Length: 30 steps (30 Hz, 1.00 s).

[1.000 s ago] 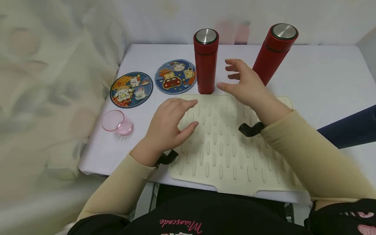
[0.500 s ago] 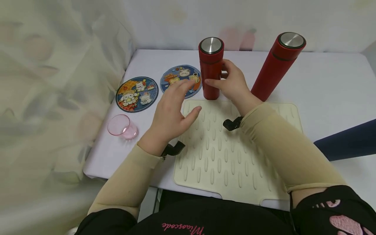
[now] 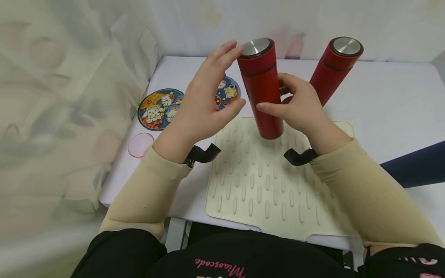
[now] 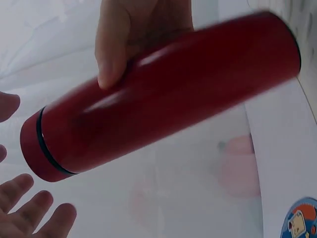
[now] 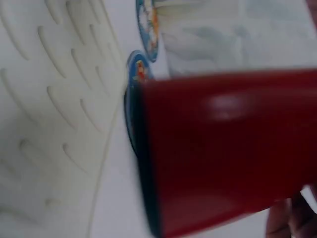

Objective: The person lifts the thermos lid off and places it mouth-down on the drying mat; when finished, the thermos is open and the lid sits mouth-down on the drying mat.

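My right hand [image 3: 300, 102] grips a red thermos [image 3: 262, 90] around its lower half, thumb across the front. The thermos leans with its steel-topped lid [image 3: 256, 47] to the left, and its base is above the cream ribbed mat [image 3: 253, 197]. Beside the lid, my left hand [image 3: 205, 98] is raised with fingers extended. In the left wrist view its fingertips [image 4: 62, 218] lie just apart from the lid end. The right wrist view shows the thermos base [image 5: 148, 163] large and blurred.
A second red thermos [image 3: 335, 69] stands at the back right. A dark blue cylinder [image 3: 417, 164] enters from the right edge. Two round cartoon coasters lie at the left, one [image 3: 156, 110] farther out, one [image 3: 227, 92] partly hidden. A pink glass [image 3: 140, 144] stands behind my left forearm.
My right hand moved left, took hold of the nearer thermos, and raised it over the mat toward me. My left hand rose from above the mat to beside the lid.
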{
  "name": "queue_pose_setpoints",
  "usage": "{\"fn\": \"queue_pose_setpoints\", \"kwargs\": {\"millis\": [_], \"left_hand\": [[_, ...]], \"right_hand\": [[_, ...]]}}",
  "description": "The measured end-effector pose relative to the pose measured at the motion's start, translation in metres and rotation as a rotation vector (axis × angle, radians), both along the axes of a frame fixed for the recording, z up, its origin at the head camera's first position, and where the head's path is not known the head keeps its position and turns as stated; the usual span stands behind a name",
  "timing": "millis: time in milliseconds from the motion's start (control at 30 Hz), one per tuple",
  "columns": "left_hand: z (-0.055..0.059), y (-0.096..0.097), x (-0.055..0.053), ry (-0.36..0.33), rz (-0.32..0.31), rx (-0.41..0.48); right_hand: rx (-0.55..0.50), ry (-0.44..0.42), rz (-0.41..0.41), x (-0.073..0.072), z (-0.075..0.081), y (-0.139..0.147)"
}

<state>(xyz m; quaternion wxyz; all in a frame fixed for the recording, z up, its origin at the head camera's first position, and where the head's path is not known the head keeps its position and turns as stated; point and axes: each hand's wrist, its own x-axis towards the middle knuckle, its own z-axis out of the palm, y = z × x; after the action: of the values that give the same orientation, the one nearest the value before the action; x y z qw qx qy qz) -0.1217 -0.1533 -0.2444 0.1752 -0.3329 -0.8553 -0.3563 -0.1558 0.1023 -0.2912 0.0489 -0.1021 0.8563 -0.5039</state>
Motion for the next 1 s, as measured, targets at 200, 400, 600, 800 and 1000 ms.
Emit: {"fn": "queue_pose_setpoints", "kwargs": {"millis": [200, 400, 600, 800, 1000], "left_hand": [[0.008, 0.003, 0.009, -0.193, -0.125, 0.047], [0.007, 0.004, 0.014, -0.258, -0.254, -0.049], [0.001, 0.003, 0.024, -0.278, -0.324, -0.105], [-0.002, 0.001, 0.030, -0.273, -0.321, -0.146], [-0.006, 0.008, 0.039, -0.248, -0.089, -0.309]], "right_hand": [[0.167, 0.044, 0.146, 0.030, 0.011, 0.023], [0.224, 0.087, 0.282, 0.047, 0.005, 0.036], [0.309, 0.187, 0.337, 0.058, 0.001, 0.043], [0.397, 0.260, 0.342, 0.070, 0.002, 0.046], [0.482, 0.332, 0.335, 0.078, -0.002, 0.047]]}}
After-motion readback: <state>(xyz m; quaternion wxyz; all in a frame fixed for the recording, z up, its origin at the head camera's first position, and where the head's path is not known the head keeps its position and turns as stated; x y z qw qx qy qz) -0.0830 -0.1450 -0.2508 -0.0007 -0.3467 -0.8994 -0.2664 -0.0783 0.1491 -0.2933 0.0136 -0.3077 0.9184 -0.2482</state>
